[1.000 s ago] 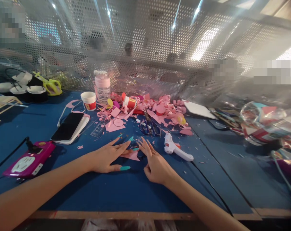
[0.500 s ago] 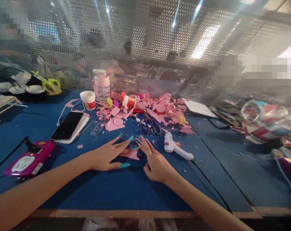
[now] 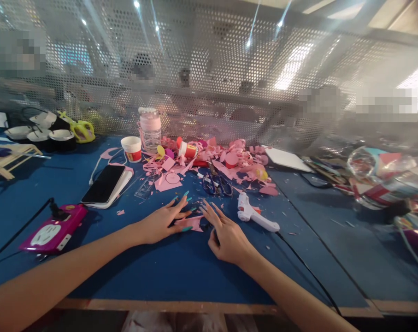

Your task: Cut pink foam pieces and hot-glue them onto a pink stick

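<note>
My left hand point(image 3: 160, 222) lies flat on the blue table point(image 3: 167, 272), fingers spread, its fingertips pressing a small pink paper piece point(image 3: 194, 223). My right hand point(image 3: 225, 234) rests beside it, fingers stretched onto the same piece and a dark bit next to it. Both hands have teal nails. A white glue gun point(image 3: 253, 214) lies just right of my right hand. Scissors point(image 3: 215, 183) lie a little beyond the hands.
A heap of pink paper scraps point(image 3: 226, 161), a paper cup point(image 3: 132, 148) and a pink bottle point(image 3: 150, 129) sit farther back. A phone point(image 3: 103, 184) and a magenta power strip point(image 3: 53, 229) lie left. Plastic bags point(image 3: 381, 177) crowd the right. A perforated screen point(image 3: 209, 69) closes the back.
The view shifted slightly. My left thumb has tucked closer to the pink piece; both hands otherwise stay pressed in place.
</note>
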Available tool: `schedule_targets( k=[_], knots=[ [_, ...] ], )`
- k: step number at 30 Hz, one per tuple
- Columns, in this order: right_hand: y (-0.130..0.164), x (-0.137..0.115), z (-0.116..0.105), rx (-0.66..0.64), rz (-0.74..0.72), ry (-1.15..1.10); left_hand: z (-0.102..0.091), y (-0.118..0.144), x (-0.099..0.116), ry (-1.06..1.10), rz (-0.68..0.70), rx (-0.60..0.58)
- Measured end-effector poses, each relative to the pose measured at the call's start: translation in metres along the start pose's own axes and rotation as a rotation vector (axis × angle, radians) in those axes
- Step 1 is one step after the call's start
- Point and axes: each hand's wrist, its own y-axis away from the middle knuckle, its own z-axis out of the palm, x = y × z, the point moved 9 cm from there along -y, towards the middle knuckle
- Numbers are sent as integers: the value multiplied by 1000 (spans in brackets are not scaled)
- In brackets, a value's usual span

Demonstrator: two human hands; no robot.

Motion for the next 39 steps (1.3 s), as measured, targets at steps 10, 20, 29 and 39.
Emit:
schedule_targets(
  k=[10,20,29,39],
  knots=[
    [-5,14,-50,431,85,-263,-26,-1,-21,384,-134,328],
    [-50,61,3,453,570,-1221,-35,-9,-24,840,-112,575],
    [-58,64,3,514,612,-1278,-34,-20,-26,881,-27,528],
    [-63,66,4,369,578,-1370,-29,-42,-20,693,-6,301]
  ],
)
